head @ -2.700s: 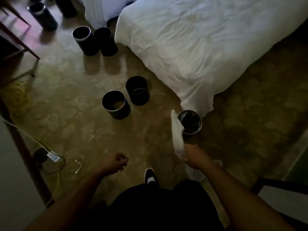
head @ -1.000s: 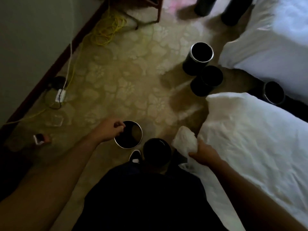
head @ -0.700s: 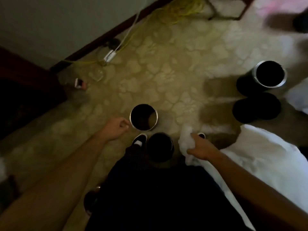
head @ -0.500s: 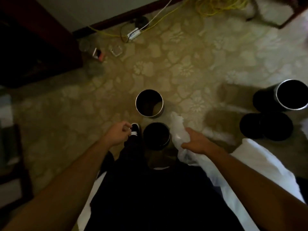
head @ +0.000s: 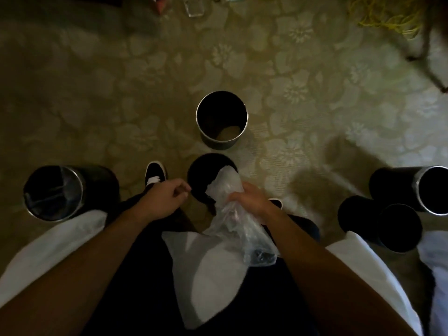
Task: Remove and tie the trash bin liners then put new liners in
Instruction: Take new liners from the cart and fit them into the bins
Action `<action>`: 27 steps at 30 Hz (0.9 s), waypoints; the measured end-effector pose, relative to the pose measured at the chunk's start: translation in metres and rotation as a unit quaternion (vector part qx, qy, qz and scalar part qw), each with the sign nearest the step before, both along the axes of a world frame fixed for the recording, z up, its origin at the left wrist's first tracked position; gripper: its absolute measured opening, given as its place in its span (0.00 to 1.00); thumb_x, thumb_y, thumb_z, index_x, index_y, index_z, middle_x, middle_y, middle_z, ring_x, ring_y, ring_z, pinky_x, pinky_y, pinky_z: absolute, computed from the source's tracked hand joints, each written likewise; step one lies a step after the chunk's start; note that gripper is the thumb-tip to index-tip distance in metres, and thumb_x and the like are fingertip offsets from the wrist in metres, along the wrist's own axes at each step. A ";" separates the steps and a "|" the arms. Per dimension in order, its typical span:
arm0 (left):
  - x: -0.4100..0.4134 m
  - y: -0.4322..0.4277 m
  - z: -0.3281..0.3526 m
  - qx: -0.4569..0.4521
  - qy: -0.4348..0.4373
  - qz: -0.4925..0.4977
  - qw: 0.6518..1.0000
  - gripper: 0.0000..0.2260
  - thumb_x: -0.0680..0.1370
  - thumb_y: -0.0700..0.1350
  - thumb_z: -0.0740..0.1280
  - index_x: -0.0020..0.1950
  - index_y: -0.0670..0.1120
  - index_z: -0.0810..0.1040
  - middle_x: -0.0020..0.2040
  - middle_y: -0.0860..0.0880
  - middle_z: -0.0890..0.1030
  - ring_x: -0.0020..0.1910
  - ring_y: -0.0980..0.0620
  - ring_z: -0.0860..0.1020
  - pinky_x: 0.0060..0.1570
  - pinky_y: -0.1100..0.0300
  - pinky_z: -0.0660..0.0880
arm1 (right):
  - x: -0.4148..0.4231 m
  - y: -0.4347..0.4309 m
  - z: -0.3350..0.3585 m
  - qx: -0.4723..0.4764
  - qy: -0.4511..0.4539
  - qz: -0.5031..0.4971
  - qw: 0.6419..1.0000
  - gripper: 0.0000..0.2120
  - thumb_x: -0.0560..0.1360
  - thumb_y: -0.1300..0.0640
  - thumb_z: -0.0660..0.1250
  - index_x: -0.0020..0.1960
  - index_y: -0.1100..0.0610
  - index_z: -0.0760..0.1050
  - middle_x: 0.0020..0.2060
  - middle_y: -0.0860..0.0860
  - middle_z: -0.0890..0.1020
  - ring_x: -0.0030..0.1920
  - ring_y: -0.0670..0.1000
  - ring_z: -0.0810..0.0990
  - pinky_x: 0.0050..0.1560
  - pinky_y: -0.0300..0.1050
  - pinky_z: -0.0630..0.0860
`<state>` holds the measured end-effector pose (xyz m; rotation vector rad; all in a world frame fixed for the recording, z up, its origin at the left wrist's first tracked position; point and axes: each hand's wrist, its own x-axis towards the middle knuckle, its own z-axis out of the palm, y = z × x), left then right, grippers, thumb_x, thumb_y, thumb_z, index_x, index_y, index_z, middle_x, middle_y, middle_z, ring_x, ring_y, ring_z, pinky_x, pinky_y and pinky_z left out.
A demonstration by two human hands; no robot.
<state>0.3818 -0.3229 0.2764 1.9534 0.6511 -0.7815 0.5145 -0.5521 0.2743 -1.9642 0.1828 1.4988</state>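
The right hand grips a crumpled clear liner, fingers curled round its gathered middle. The liner's top edge lies over the near rim of the dark bin just ahead of the feet, and its tail hangs over the lap. The left hand is at that bin's left rim with its fingers curled in. In this dim light I cannot tell whether it pinches anything.

A steel-rimmed bin stands upright just beyond the dark bin, with a narrow strip of floor between them. A left bin stands well apart from both, beyond the left shoe. Three bins cluster at the right: a steel-rimmed one cut by the frame edge, and two dark ones touching. A broad band of patterned floor separates this cluster from the middle bins. White bedding spreads behind both arms. Yellow cable lies far ahead on the right
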 end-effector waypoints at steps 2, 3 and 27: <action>-0.011 0.000 -0.027 0.004 -0.023 -0.003 1.000 0.06 0.81 0.48 0.66 0.53 0.60 0.77 0.47 0.58 0.82 0.45 0.62 0.80 0.42 0.67 0.73 | -0.013 0.005 -0.040 -0.001 0.012 -0.030 0.999 0.14 0.72 0.56 0.73 0.57 0.58 0.81 0.49 0.58 0.85 0.48 0.57 0.85 0.55 0.56 0.82; -0.017 0.000 -0.041 0.004 -0.037 -0.005 0.999 0.06 0.81 0.48 0.66 0.54 0.60 0.77 0.47 0.59 0.81 0.46 0.62 0.80 0.43 0.67 0.73 | -0.020 0.007 -0.059 0.004 0.024 -0.049 0.999 0.14 0.71 0.55 0.74 0.55 0.58 0.82 0.47 0.59 0.86 0.48 0.59 0.86 0.56 0.58 0.82; -0.025 -0.060 -0.157 -0.038 -0.124 -0.137 0.982 0.42 0.64 0.67 0.77 0.74 0.60 0.66 0.67 0.57 0.76 0.63 0.56 0.76 0.61 0.54 0.76 | -0.040 0.029 -0.150 0.092 0.114 -0.206 0.968 0.18 0.83 0.48 0.61 0.56 0.64 0.76 0.35 0.57 0.86 0.32 0.54 0.86 0.30 0.43 0.80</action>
